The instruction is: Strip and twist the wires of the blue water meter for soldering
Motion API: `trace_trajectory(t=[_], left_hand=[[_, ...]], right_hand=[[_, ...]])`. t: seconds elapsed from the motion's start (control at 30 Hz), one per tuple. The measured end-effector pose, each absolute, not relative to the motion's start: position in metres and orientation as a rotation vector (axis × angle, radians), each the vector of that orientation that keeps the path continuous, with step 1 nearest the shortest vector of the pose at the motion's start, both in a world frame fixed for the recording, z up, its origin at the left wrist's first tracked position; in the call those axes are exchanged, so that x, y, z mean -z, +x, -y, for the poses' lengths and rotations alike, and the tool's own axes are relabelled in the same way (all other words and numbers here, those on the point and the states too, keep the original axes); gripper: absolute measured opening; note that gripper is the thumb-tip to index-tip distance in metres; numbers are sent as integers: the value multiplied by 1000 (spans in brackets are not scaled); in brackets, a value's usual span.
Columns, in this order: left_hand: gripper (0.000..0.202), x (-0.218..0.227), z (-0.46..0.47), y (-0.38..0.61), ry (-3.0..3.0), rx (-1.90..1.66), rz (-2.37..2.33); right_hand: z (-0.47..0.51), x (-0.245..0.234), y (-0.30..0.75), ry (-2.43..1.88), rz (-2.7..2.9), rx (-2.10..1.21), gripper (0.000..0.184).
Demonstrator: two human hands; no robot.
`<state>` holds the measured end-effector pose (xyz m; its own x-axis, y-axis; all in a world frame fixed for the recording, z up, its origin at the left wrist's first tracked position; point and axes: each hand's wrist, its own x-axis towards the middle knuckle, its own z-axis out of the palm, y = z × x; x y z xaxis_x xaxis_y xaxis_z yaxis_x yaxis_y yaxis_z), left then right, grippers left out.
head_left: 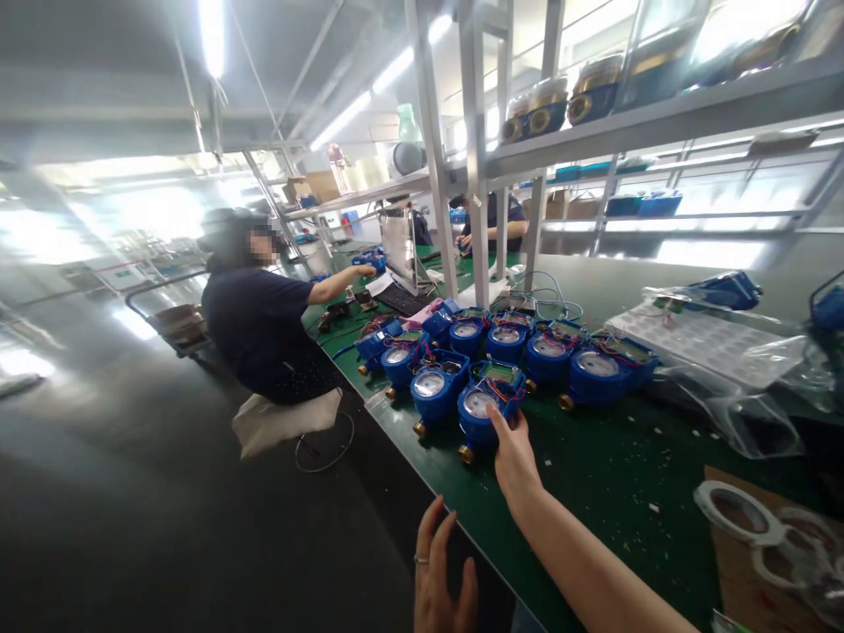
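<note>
Crowding the bench (593, 492), blue meters (527, 352), plastic bags (758, 387)

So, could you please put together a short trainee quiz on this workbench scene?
1. True or false: the right hand touches a blue water meter.
2. The left hand is: A) holding a meter B) holding nothing, below the green bench edge C) on the keyboard.
3. What lies on the cardboard at lower right?

Key: 1 true; 2 B; 3 white rings.
</note>
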<state>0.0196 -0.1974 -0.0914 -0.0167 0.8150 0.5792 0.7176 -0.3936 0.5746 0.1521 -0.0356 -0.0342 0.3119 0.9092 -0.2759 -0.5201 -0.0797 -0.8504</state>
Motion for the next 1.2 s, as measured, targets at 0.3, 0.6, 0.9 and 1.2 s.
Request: trace_trajectory(t=[0.3,0.6,0.9,1.2], left_hand=[[54,87,190,49,2347,-1278,-1381],[55,94,189,57,2739,-1014,-1250],[42,118,178,64,2752,-1224,-1157],[45,127,171,68,2741,-1267,-1265]], right_hand=[[50,27,163,-1121,576,-1226,92],[135,27,195,-1223,652,-1155,81],[287,17,256,-1248,1292,-899,21],[413,10,352,-1450,1495,-592,18]])
